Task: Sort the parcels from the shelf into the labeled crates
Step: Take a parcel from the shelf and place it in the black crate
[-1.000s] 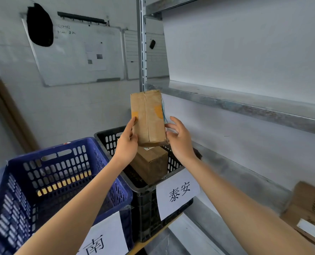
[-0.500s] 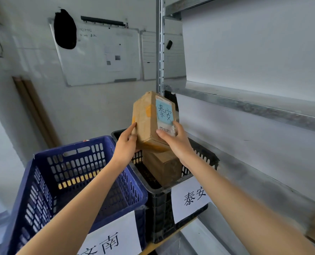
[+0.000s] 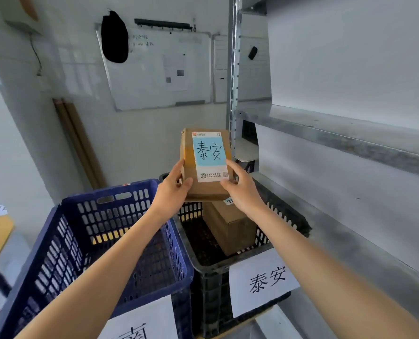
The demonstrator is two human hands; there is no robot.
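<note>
Holding a brown cardboard parcel (image 3: 204,167) up in front of me with both hands, over the far end of the black crate (image 3: 211,265). My left hand (image 3: 173,189) grips the lower left edge with the thumb on the front face. My right hand (image 3: 241,192) has the lower right corner, thumb lying across the bottom of the label (image 3: 209,152).

Parcel's upright, label facing me: blue patch with 泰安 handwritten on it. The black crate's paper sign (image 3: 262,282) has the same two characters. Another brown box (image 3: 230,226) sits inside that crate, just under the one I'm holding; can't tell if they touch.

The blue crate (image 3: 110,192) is right beside it on my left, and its own sign (image 3: 140,324) is cut off at the bottom. Metal shelf (image 3: 338,133) on my right, whiteboard (image 3: 159,69) on the wall behind.
</note>
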